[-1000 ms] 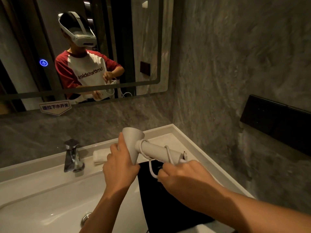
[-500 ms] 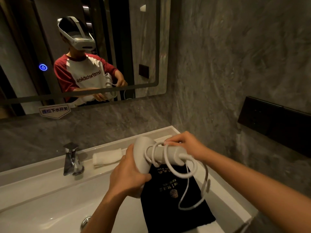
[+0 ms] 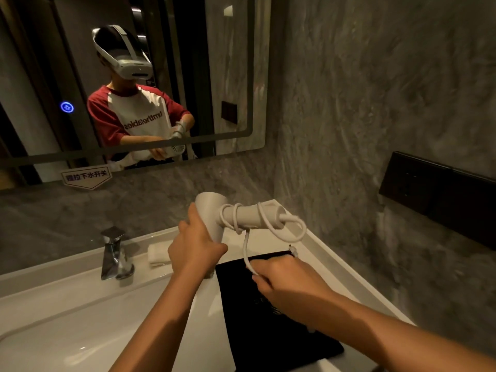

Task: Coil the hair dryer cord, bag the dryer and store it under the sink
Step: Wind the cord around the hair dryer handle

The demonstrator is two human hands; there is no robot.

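Observation:
A white hair dryer (image 3: 249,217) is held over the right end of the counter, its handle pointing right. My left hand (image 3: 194,249) grips its barrel. The white cord (image 3: 291,232) is wound a few turns around the handle, with a loose loop off the handle's end. One strand drops down into my right hand (image 3: 288,280), which pinches it just below the dryer. A small plug tip (image 3: 294,249) shows above that hand. A black cloth bag (image 3: 268,334) lies flat on the counter under both hands.
A white sink basin (image 3: 61,331) fills the lower left, with a chrome faucet (image 3: 114,253) behind it. A folded white towel (image 3: 158,255) lies by the back rim. A mirror (image 3: 233,76) hangs above. The grey stone wall at right carries a black panel (image 3: 440,202).
My right hand has come down from the top of the handle to below the dryer, pulling the cord's free strand with it. The dryer stayed almost in place in my left hand.

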